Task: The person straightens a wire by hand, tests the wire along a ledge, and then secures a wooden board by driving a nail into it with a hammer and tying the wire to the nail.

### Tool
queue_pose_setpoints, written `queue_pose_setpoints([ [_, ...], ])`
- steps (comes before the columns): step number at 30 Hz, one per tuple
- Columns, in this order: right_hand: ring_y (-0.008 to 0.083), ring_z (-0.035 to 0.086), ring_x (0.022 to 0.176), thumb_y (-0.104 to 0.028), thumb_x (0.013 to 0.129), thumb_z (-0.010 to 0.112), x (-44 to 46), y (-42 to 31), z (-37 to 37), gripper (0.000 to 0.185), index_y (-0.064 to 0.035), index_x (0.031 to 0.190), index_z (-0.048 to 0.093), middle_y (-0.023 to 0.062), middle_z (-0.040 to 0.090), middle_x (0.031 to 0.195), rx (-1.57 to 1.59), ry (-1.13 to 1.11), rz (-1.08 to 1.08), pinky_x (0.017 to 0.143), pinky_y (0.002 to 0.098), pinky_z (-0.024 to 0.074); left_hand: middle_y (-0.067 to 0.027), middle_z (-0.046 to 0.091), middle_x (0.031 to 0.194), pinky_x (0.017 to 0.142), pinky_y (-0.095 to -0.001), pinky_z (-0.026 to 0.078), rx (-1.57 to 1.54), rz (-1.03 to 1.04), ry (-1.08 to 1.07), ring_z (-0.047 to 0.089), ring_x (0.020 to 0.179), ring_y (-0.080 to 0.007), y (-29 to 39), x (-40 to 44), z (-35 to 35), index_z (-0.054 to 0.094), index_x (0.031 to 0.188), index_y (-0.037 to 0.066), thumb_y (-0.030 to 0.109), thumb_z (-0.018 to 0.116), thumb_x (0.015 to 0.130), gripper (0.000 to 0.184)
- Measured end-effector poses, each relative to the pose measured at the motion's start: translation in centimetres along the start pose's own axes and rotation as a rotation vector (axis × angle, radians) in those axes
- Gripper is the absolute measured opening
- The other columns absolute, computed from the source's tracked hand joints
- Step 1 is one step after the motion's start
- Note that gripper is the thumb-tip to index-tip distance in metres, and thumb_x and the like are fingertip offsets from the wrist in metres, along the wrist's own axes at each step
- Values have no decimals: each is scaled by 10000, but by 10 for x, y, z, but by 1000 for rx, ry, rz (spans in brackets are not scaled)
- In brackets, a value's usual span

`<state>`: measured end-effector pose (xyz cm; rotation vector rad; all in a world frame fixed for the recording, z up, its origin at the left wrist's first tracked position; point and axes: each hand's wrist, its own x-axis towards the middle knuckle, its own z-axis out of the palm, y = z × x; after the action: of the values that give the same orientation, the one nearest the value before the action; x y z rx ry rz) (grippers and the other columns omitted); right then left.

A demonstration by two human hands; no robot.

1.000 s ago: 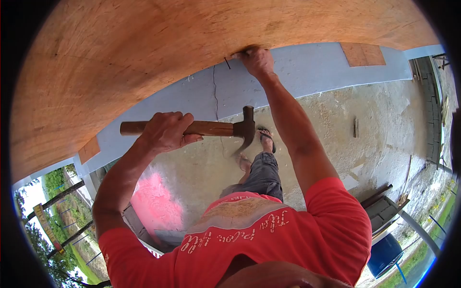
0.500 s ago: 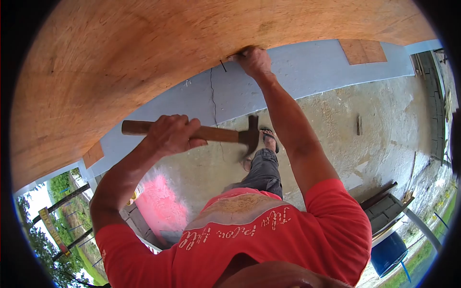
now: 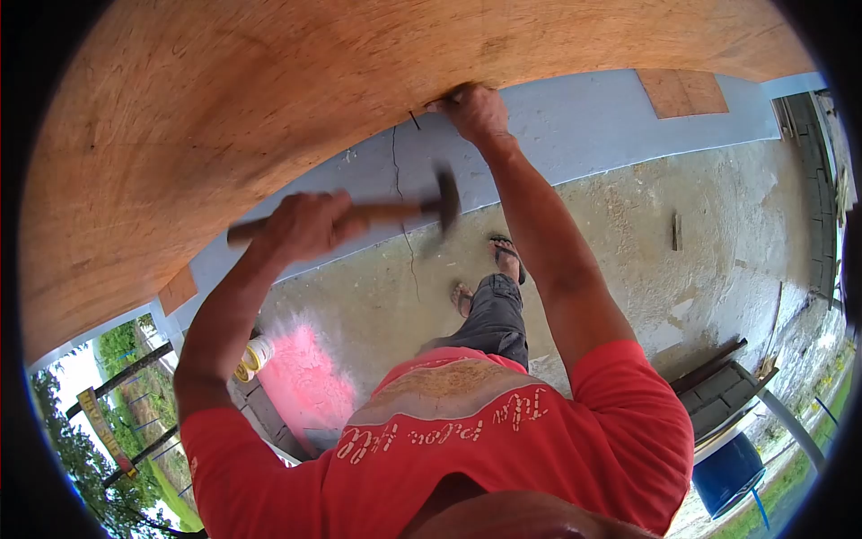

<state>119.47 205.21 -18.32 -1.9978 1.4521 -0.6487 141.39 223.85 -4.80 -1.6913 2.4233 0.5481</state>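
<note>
A hammer (image 3: 386, 212) with a wooden handle is gripped in my left hand (image 3: 310, 225). Its dark head, blurred by motion, points right, below the plywood sheet (image 3: 269, 99). My right hand (image 3: 476, 112) is raised at the plywood's lower edge, its fingers closed against the wood. Whatever those fingertips hold, if anything, is hidden. Just left of them, a thin dark nail-like piece (image 3: 415, 120) sticks out at the plywood edge. Hammer and right hand are apart.
Behind the plywood runs a pale blue wall (image 3: 575, 117) with a crack and a wooden patch (image 3: 682, 93). Below are a concrete floor (image 3: 620, 234), a small wood piece (image 3: 677, 232), pink powdery patch (image 3: 310, 377), white bucket (image 3: 256, 357) and blue drum (image 3: 727, 476).
My left hand has raised the hammer, its head moving up and slightly left toward the plywood. My right hand stays at the plywood edge.
</note>
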Motion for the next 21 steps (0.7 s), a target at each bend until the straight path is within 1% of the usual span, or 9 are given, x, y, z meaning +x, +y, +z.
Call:
queue_pose_setpoints([
  [3, 295, 628, 892, -432, 687, 744, 7, 8, 6, 365, -144, 908, 711, 120, 672, 919, 108, 41, -48, 737, 409, 506, -200, 572, 636, 540, -472, 452, -142, -254, 75, 573, 643, -412, -5, 15, 5, 514, 818, 60, 432, 598, 842, 382],
  [4, 295, 628, 892, -429, 687, 747, 7, 8, 6, 364, -143, 909, 709, 116, 671, 926, 83, 46, -55, 738, 410, 506, -203, 568, 642, 565, -480, 442, -208, -332, -43, 570, 665, -418, 16, 16, -16, 518, 818, 47, 420, 622, 830, 388],
  [8, 297, 625, 899, -415, 682, 756, 2, 6, 3, 368, -142, 923, 704, 102, 669, 938, 18, -45, -11, 744, 414, 505, -196, 574, 661, 583, -455, 452, -201, 130, 10, 566, 654, -417, 33, -7, -28, 522, 823, 36, 442, 644, 806, 425],
  [9, 298, 623, 902, -412, 681, 759, 5, 5, 0, 371, -141, 929, 703, 99, 669, 937, 4, -86, 13, 745, 414, 505, -199, 574, 660, 581, -456, 451, -176, 148, 21, 566, 656, -417, 21, -6, -23, 521, 823, 35, 437, 641, 811, 420],
  [11, 300, 623, 895, -403, 683, 758, 3, 9, 4, 361, -132, 915, 704, 98, 671, 917, 5, 28, -70, 738, 413, 506, -205, 574, 657, 577, -457, 450, -126, 173, 46, 567, 659, -416, -13, 0, -3, 520, 824, 32, 427, 634, 820, 411],
  [12, 301, 623, 892, -398, 684, 758, 4, 9, 7, 356, -127, 908, 705, 97, 672, 907, 9, 89, -112, 734, 412, 506, -217, 571, 649, 572, -463, 448, -118, -165, 17, 572, 669, -414, -15, 12, -5, 520, 829, 29, 399, 621, 838, 383],
  [15, 301, 625, 883, -375, 686, 758, 9, 14, 6, 341, -114, 899, 707, 92, 675, 907, 80, 66, -148, 730, 410, 506, -219, 568, 641, 563, -464, 446, -165, -245, -24, 570, 672, -417, 0, 21, -7, 512, 820, 27, 398, 608, 849, 385],
  [20, 304, 632, 853, -335, 687, 756, 4, 10, 4, 300, -105, 875, 714, 110, 676, 884, 41, -1, -54, 714, 406, 507, -194, 605, 678, 559, -459, 454, -214, 308, 22, 592, 666, -389, 17, -2, -26, 515, 787, 30, 467, 635, 803, 453],
  [21, 304, 633, 847, -329, 687, 756, 8, 8, 1, 292, -104, 868, 715, 115, 675, 873, 26, -21, -30, 711, 404, 507, -193, 608, 688, 557, -457, 455, -163, 144, 15, 595, 674, -382, 1, 3, -17, 514, 782, 30, 468, 633, 804, 454],
])
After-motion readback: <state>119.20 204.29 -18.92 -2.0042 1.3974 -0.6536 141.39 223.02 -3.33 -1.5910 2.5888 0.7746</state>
